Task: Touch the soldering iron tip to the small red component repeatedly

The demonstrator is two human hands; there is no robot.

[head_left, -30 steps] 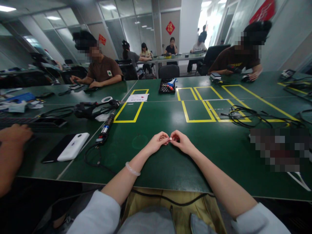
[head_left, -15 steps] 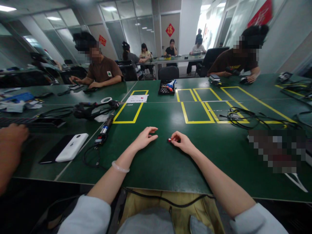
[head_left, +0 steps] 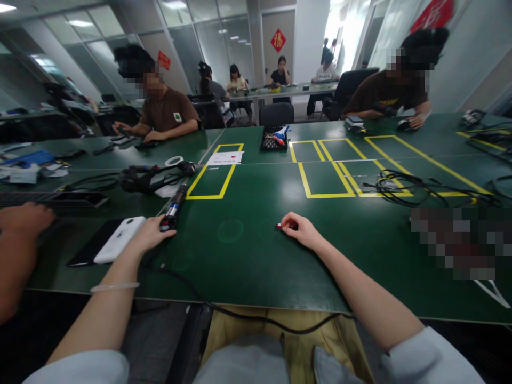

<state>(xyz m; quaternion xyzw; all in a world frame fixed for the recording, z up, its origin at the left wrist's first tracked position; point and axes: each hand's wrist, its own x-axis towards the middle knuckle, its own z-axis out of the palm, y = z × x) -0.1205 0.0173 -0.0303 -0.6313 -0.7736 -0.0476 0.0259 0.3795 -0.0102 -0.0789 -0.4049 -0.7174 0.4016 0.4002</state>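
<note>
On the green table, my left hand point(head_left: 151, 233) has its thumb and fingers around the near end of a slim black and silver electric screwdriver point(head_left: 173, 206) with a blue band and a red part. Its tip points away from me, and a black cable runs from its near end. In front of me, the thumb and fingertips of my right hand point(head_left: 301, 229) are pinched on a small red object point(head_left: 279, 226) just above or on the tabletop. That object is too small to identify, and the fingers cover part of it.
A white phone-like device point(head_left: 120, 240) overlaps a black flat panel point(head_left: 88, 246) on the left, near another person's hand point(head_left: 28, 220). Further off are a black tray point(head_left: 273, 145) holding tools, yellow tape outlines point(head_left: 328, 196), a paper sheet point(head_left: 225, 158) and coiled black cables point(head_left: 394, 184) at right.
My left hand has moved left from the middle of the table to the electric screwdriver and closed around its near end. My right hand stays in place with the small red object.
</note>
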